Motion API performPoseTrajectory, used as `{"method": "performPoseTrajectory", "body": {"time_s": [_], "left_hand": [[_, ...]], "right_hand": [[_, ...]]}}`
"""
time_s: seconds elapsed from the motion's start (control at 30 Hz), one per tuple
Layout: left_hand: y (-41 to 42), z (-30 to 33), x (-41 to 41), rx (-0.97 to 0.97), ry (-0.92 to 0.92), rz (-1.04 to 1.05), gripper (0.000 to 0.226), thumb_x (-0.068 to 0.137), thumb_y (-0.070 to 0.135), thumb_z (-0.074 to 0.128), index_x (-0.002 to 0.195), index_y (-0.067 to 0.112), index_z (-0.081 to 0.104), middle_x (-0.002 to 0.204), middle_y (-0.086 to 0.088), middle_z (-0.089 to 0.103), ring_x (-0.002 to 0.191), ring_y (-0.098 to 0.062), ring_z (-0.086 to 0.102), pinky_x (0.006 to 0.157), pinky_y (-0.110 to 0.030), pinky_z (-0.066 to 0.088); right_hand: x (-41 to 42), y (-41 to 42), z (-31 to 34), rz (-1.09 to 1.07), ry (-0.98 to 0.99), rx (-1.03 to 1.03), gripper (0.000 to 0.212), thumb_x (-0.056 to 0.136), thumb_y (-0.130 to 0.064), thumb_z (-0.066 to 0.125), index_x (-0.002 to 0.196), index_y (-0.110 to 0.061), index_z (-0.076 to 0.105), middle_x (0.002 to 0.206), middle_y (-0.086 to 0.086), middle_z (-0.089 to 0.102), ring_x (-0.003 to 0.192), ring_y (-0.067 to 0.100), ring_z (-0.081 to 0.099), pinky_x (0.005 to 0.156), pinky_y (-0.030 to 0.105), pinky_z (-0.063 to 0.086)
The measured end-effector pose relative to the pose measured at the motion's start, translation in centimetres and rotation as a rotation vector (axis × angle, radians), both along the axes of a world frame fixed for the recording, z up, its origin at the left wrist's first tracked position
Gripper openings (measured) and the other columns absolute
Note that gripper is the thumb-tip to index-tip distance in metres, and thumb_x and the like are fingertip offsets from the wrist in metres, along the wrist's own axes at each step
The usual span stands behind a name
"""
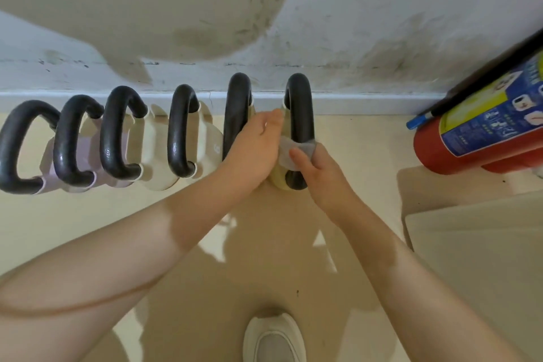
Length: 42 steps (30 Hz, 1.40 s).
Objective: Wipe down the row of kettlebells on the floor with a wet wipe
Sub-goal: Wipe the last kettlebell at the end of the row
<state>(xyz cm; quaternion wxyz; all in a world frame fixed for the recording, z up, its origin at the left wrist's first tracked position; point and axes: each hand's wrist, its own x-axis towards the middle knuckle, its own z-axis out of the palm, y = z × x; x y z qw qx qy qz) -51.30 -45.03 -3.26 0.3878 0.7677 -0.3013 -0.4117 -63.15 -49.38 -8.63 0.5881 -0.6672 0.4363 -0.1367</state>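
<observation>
Several kettlebells with black handles stand in a row along the wall's baseboard. The rightmost kettlebell has a pale yellowish body that shows low by its handle. My right hand pinches a crumpled white wet wipe against the near side of that handle. My left hand lies flat between the rightmost handle and the kettlebell to its left, its fingers resting on the body and hiding most of it. Further left stand a cream kettlebell and lilac ones.
A red fire extinguisher with a blue and yellow label lies on the floor at the right, close to the wall. A pale board or mat lies at the right front. My white shoe is at the bottom centre on the beige floor.
</observation>
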Motion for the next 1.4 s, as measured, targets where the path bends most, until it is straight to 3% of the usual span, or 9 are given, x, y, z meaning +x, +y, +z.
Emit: {"method": "performPoseTrajectory", "body": {"time_s": [0.1, 0.23, 0.43, 0.6, 0.7, 0.8, 1.1, 1.23, 1.4], "left_hand": [[0.1, 0.3, 0.0, 0.037, 0.027, -0.067, 0.039, 0.097, 0.045, 0.023, 0.119, 0.025, 0.049, 0.078, 0.018, 0.045, 0.071, 0.005, 0.041, 0.057, -0.009, 0.032], [0.2, -0.3, -0.2, -0.021, 0.218, -0.021, 0.033, 0.097, 0.043, 0.027, 0.096, 0.026, 0.055, 0.089, 0.010, 0.062, 0.093, -0.010, 0.062, 0.092, -0.026, 0.046], [-0.1, -0.8, -0.2, -0.007, 0.184, -0.095, 0.037, 0.097, 0.031, 0.038, 0.133, 0.028, 0.042, 0.106, 0.001, 0.064, 0.079, -0.005, 0.064, 0.063, -0.012, 0.053], [-1.1, -0.6, 0.3, 0.003, 0.158, -0.103, 0.037, 0.097, 0.036, 0.035, 0.131, 0.028, 0.047, 0.102, 0.002, 0.066, 0.090, -0.011, 0.064, 0.081, -0.024, 0.051], [-1.0, -0.2, 0.7, 0.078, 0.266, -0.101, 0.045, 0.096, 0.049, 0.024, 0.128, 0.032, 0.049, 0.096, 0.005, 0.066, 0.089, -0.008, 0.064, 0.077, -0.019, 0.047], [-1.0, 0.0, 0.9, 0.041, 0.340, -0.022, 0.053, 0.094, 0.055, 0.021, 0.130, 0.028, 0.049, 0.113, 0.001, 0.065, 0.092, -0.005, 0.060, 0.084, -0.022, 0.044], [-0.1, 0.4, 1.3, -0.121, 0.212, 0.031, 0.028, 0.095, 0.048, 0.024, 0.074, 0.043, 0.042, 0.075, 0.023, 0.042, 0.059, 0.023, 0.047, 0.057, 0.004, 0.035], [0.7, 0.0, 2.3, -0.148, 0.185, 0.045, 0.066, 0.079, 0.067, 0.019, 0.131, 0.034, 0.045, 0.133, 0.015, 0.050, 0.125, 0.000, 0.044, 0.109, -0.023, 0.029], [1.9, -0.1, 2.8, -0.186, 0.161, 0.089, 0.059, 0.079, 0.062, 0.022, 0.119, 0.032, 0.053, 0.132, 0.010, 0.053, 0.124, -0.003, 0.047, 0.113, -0.034, 0.031]], "right_hand": [[-0.9, 2.3, -2.7, -0.059, 0.054, -0.241, 0.021, 0.084, -0.030, 0.059, 0.077, -0.014, 0.048, 0.071, -0.005, 0.047, 0.064, 0.003, 0.049, 0.061, 0.018, 0.041], [0.0, 3.0, -3.6, -0.193, 0.106, -0.428, 0.040, 0.074, -0.049, 0.058, 0.092, -0.014, 0.053, 0.089, 0.001, 0.054, 0.091, 0.028, 0.056, 0.075, 0.041, 0.050], [0.3, 4.7, -5.7, -0.217, 0.182, -0.382, 0.049, 0.078, -0.042, 0.048, 0.111, -0.006, 0.054, 0.105, 0.007, 0.057, 0.099, 0.026, 0.053, 0.087, 0.036, 0.045], [1.1, 4.4, -3.2, -0.300, -0.133, -0.244, 0.033, 0.090, -0.015, 0.045, 0.123, -0.018, 0.044, 0.110, -0.008, 0.052, 0.102, -0.008, 0.052, 0.087, 0.013, 0.042], [1.9, 2.2, -2.0, -0.178, -0.150, -0.376, 0.052, 0.098, -0.015, 0.035, 0.145, -0.002, 0.018, 0.150, 0.004, 0.028, 0.132, -0.011, 0.024, 0.106, 0.003, 0.019], [2.5, -2.1, -0.9, 0.142, 0.093, -0.668, 0.053, 0.096, -0.029, 0.026, 0.142, -0.004, 0.033, 0.155, 0.014, 0.022, 0.145, 0.020, 0.011, 0.118, 0.028, 0.007], [6.4, -8.0, 4.6, 1.044, 0.858, -1.167, 0.046, 0.095, -0.036, 0.027, 0.081, -0.017, 0.066, 0.098, 0.003, 0.066, 0.120, 0.023, 0.048, 0.113, 0.036, 0.017], [5.9, -7.6, 5.0, 1.038, 0.851, -1.314, 0.054, 0.096, -0.034, 0.020, 0.082, -0.016, 0.069, 0.091, -0.001, 0.069, 0.105, 0.021, 0.053, 0.116, 0.037, 0.012], [4.5, -3.0, 3.8, 1.104, 0.899, -1.182, 0.029, 0.093, -0.025, 0.040, 0.094, -0.017, 0.067, 0.106, 0.004, 0.067, 0.118, 0.029, 0.048, 0.117, 0.047, 0.011]]}}
